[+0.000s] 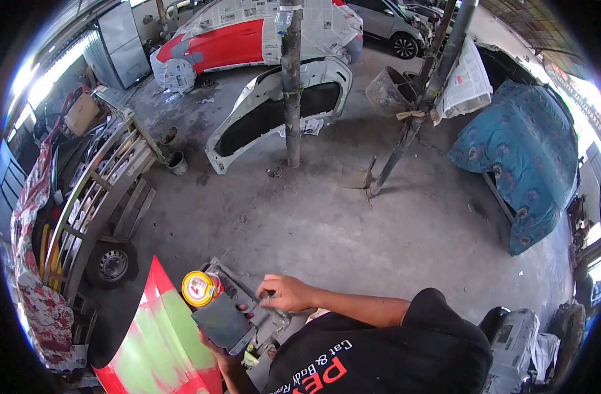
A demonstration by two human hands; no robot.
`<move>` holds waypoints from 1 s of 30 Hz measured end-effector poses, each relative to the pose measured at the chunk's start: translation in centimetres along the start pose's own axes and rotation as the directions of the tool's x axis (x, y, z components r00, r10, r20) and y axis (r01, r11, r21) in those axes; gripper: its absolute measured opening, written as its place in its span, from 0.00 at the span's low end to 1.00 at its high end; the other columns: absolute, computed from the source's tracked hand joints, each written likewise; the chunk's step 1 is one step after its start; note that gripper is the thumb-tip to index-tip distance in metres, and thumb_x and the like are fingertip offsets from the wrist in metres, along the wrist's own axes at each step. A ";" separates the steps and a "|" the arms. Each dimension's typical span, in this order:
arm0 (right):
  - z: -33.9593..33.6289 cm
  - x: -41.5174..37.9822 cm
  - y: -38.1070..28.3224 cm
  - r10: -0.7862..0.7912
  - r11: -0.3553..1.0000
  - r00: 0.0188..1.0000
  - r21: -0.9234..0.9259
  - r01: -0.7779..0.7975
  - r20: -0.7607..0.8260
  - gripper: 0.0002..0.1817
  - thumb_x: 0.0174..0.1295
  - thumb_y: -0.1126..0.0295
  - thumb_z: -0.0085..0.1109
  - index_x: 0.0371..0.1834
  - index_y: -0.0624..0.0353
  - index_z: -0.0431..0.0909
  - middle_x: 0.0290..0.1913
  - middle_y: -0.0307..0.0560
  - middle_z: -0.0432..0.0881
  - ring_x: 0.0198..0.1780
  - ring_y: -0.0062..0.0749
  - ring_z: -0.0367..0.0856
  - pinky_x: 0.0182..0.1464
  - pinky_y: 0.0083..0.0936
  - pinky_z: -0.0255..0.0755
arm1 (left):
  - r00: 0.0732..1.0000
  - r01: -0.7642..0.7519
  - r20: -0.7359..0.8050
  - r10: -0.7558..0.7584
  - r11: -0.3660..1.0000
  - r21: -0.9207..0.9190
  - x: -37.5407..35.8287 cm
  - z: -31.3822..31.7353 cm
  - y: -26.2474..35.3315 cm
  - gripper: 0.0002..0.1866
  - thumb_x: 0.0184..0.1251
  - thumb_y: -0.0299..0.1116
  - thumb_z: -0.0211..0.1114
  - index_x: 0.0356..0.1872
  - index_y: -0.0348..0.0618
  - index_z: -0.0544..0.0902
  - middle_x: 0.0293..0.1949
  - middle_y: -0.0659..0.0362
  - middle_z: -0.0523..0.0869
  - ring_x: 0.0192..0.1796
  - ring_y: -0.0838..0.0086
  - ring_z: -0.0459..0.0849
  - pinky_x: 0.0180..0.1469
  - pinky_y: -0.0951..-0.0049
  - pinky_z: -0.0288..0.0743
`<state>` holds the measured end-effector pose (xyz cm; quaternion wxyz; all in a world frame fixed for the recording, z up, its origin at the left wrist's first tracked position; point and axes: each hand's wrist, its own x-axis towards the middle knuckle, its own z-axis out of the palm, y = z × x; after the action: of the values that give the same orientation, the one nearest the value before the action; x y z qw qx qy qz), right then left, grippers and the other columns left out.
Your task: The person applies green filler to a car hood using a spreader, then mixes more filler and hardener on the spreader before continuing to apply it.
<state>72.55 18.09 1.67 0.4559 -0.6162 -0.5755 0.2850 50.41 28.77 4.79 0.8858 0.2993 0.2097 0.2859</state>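
My left hand holds a dark grey flat board from below, with its fingers around the edges. Just behind the board is a round tin with a yellow rim and a white and red top. My right hand is closed, its fingers curled together to the right of the board. Whatever it grips is too small to make out. Both hands are over a grey moulded stand. To the left lies a red body panel with large pale green patches.
A wheel and a slatted frame stand at left. Two posts rise ahead, near a white car hood. A paper-masked red car is behind. A blue cloth drapes something at right.
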 end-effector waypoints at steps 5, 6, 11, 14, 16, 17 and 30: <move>-1.6 2.7 1.6 -0.057 0.984 0.970 0.176 0.014 0.237 0.24 0.64 0.71 0.65 0.65 0.54 0.81 0.39 0.53 0.87 0.42 0.43 0.87 0.47 0.39 0.78 | 0.904 -0.280 -0.300 0.303 0.953 0.119 2.9 3.9 -3.1 0.50 0.71 0.77 0.44 0.76 0.42 0.67 0.57 0.43 0.85 0.51 0.50 0.88 0.55 0.53 0.84; -1.6 3.1 1.5 -0.056 0.984 0.968 0.181 0.012 0.245 0.24 0.64 0.71 0.65 0.65 0.54 0.81 0.39 0.53 0.87 0.42 0.43 0.87 0.47 0.39 0.78 | 0.901 -0.281 -0.309 0.304 0.952 0.119 3.3 4.4 -3.2 0.50 0.71 0.77 0.44 0.76 0.42 0.67 0.57 0.43 0.85 0.51 0.50 0.88 0.55 0.53 0.84; -1.7 4.2 -1.2 -0.350 0.932 0.926 -0.047 0.359 0.142 0.36 0.63 0.73 0.60 0.77 0.60 0.66 0.54 0.59 0.83 0.57 0.47 0.84 0.59 0.39 0.78 | 0.794 -0.341 -0.486 0.366 0.929 0.142 3.6 3.3 -3.2 0.48 0.71 0.78 0.44 0.79 0.50 0.63 0.60 0.49 0.84 0.62 0.56 0.83 0.63 0.50 0.79; 0.5 3.5 -1.6 -0.549 0.827 0.830 -0.073 0.557 0.099 0.40 0.64 0.71 0.57 0.82 0.64 0.59 0.71 0.58 0.70 0.69 0.54 0.74 0.69 0.43 0.73 | 0.759 -0.335 -0.539 0.365 0.929 0.158 3.2 2.0 -4.5 0.44 0.74 0.74 0.44 0.78 0.53 0.64 0.66 0.49 0.79 0.68 0.57 0.79 0.70 0.47 0.72; 3.7 3.5 -0.3 -0.487 0.825 0.865 -0.262 0.501 0.119 0.44 0.62 0.69 0.63 0.83 0.59 0.58 0.74 0.54 0.69 0.69 0.49 0.75 0.68 0.43 0.72 | 0.741 -0.349 -0.545 0.391 0.919 0.184 2.5 1.3 -4.7 0.40 0.77 0.71 0.45 0.77 0.54 0.66 0.70 0.48 0.75 0.69 0.57 0.78 0.74 0.46 0.68; 4.1 4.0 -0.5 -0.442 0.839 0.874 -0.251 0.483 0.204 0.42 0.62 0.69 0.63 0.82 0.60 0.61 0.76 0.53 0.69 0.71 0.47 0.74 0.67 0.42 0.73 | 0.784 -0.331 -0.525 0.331 0.939 0.097 2.0 1.0 -4.6 0.39 0.78 0.70 0.44 0.76 0.52 0.67 0.71 0.48 0.74 0.69 0.55 0.78 0.74 0.46 0.68; 5.5 6.2 -0.3 -0.292 0.956 0.847 0.169 0.241 0.444 0.23 0.62 0.75 0.61 0.63 0.58 0.81 0.50 0.61 0.88 0.50 0.55 0.88 0.53 0.40 0.81 | 0.492 -0.368 -0.729 0.476 0.872 0.322 -5.2 -10.5 1.3 0.34 0.78 0.50 0.61 0.81 0.57 0.63 0.58 0.62 0.75 0.58 0.69 0.75 0.59 0.71 0.73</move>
<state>68.69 25.31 0.72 0.3725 -0.4187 -0.7315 0.3884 40.32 30.70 -1.04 0.5822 0.2378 0.5153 0.5822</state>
